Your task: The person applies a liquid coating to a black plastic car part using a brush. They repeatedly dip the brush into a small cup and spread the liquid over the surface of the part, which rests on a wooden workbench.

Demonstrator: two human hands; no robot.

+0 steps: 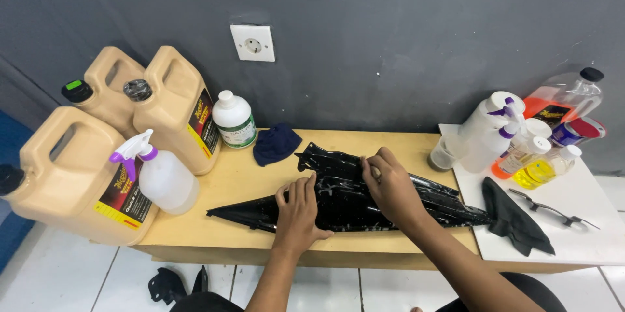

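Black panel (338,198) near bench front edge; L hand (298,208) flat, R hand (389,185) grip pinching it.

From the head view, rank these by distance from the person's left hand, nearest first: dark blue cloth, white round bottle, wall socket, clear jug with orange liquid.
From the left hand:
1. Dark blue cloth, just behind it on the bench.
2. White round bottle, back-left by the tan jugs.
3. Wall socket, on the wall above.
4. Clear jug with orange liquid, far right.
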